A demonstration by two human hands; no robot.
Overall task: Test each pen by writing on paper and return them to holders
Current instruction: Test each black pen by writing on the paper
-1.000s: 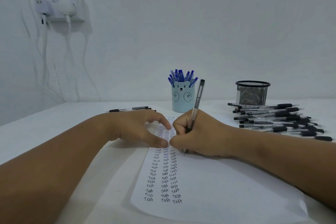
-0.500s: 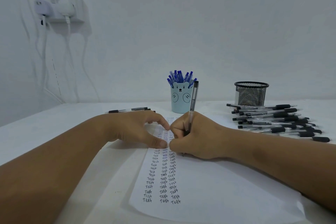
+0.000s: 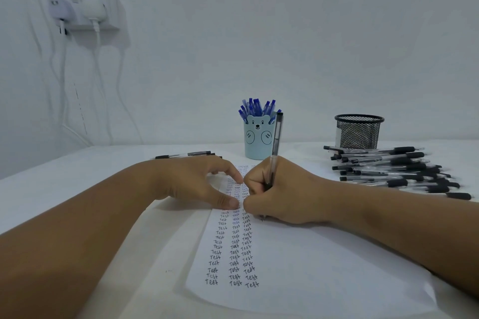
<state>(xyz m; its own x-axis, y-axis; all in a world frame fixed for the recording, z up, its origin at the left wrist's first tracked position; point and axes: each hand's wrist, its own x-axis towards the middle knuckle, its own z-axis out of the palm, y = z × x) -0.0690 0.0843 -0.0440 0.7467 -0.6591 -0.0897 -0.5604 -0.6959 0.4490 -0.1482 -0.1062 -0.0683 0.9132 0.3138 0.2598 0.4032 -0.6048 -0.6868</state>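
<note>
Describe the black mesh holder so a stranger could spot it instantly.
Start at the white table and look to its far right edge by the wall. Behind the pile of black pens stands the black mesh holder. Unlike the blue bear cup full of blue pens, it shows no pens.

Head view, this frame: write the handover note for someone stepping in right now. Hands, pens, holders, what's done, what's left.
Right hand grips a black pen, tip on the paper.
Left hand rests on the paper, steadying it.
Three columns of "Test" are written.
Bear cup holds blue pens.
Mesh holder: contents cannot be made out.
Pile of black pens lies right of the paper; a few black pens lie behind the left hand.
Left: finish this pen, then handle and holder the loose black ones.
</note>
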